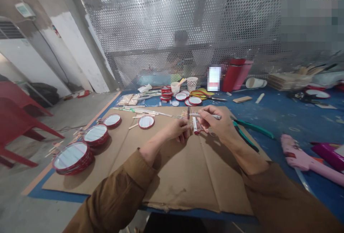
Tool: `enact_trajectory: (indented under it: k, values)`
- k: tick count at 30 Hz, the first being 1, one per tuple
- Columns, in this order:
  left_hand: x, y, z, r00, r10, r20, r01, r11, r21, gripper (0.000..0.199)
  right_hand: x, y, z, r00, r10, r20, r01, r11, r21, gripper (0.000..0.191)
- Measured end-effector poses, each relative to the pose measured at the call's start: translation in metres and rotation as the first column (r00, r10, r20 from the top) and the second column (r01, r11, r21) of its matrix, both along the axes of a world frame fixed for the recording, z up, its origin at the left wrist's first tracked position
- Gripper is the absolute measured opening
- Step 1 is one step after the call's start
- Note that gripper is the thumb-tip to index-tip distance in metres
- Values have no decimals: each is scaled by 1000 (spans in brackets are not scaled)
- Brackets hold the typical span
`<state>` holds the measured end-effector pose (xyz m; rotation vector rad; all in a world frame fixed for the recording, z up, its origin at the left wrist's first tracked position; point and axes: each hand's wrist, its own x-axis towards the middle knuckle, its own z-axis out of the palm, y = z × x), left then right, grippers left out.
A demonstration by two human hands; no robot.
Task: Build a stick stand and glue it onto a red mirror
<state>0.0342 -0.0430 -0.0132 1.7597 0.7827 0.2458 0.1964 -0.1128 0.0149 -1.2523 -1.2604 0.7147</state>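
Observation:
My right hand (212,116) pinches a slim whitish pen (197,115), its tip pointing left. Close to that tip stands a short dark strip (188,112), directly above the fingers of my left hand (181,129). Those fingers are curled together low over the cardboard (172,175); what they grip is too small to make out. Between both hands lies a white tube with a red end (195,124). Patterned, colourful pieces (184,114) show around it, partly covered by my hands.
Round red-rimmed tins (71,157) line the cardboard's left side, with a round lid (146,122) nearer. Green-handled pliers (254,129) and a pink glue gun (301,154) lie at right. Paper cups (192,83), scissors (212,98) and a red bottle (233,75) stand or lie behind.

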Motion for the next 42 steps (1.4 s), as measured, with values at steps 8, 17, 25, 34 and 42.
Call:
enact_trajectory:
  k: [8,17,25,34,42]
  values:
    - [-1,-1,1,1000,-6,8,6,1000,4,21,0,-1,1,1000,6,20,-6,1000,1,38]
    - [-1,-2,4,1000,-9,12,9,1000,14,24,-2,-2,2,1000,3,27,-3,1000,2,37]
    - [0,-1,2,1000,-2,3,2,1000,5,24,-1,-2,2,999,-20,42,21,1000,-10,38]
    - [-1,-4,8,1000,3,1,-3,1000,9,24,-2,-2,2,1000,-11,25,12,1000,-6,38]
    - [-1,-5,9,1000,0,-17,0,1000,25,24,-2,-2,2,998,-22,59,22,1000,10,38]
